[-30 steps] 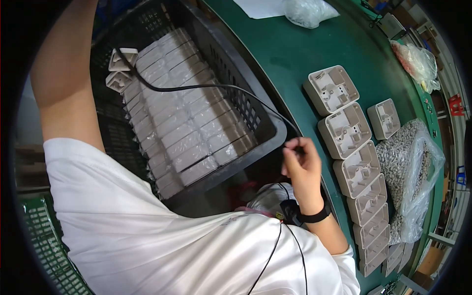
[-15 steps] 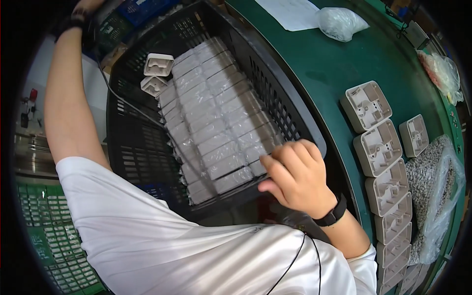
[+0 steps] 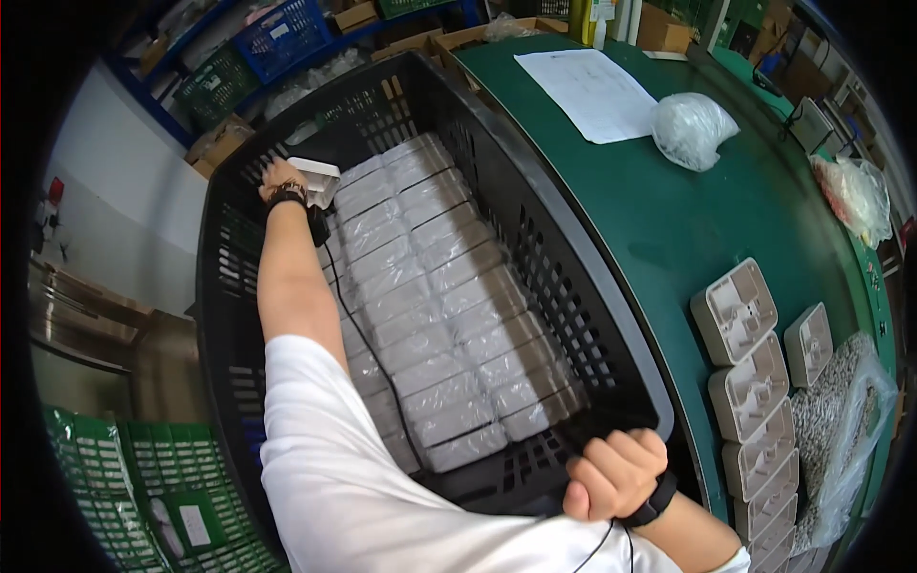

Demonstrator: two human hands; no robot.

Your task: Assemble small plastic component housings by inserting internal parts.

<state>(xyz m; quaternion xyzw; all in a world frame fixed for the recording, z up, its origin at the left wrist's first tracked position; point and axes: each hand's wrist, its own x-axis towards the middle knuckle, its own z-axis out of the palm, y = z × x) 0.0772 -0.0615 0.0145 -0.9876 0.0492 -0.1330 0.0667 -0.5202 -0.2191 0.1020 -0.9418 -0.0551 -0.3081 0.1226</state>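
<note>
At the far corner of the black crate point(image 3: 535, 239), the left hand point(image 3: 280, 179), which half a second ago was still outside the rim, is now closing its grip on a pale plastic part point(image 3: 318, 179) above the wrapped stacks point(image 3: 430, 306). The right hand point(image 3: 614, 473) is clenching the near rim, no longer lying loosely open there, so the crate looks steadied.

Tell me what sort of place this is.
Likely a factory assembly or packing bench: a black crate of wrapped white parts, a row of grey plastic housings on a green table, stacked storage bins behind.

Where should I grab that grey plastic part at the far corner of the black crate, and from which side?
Take the grey plastic part by its two long edges, coming from above. It lies on the wrapped rows, crate wall close behind; the left hand already reaches it that way.
</note>
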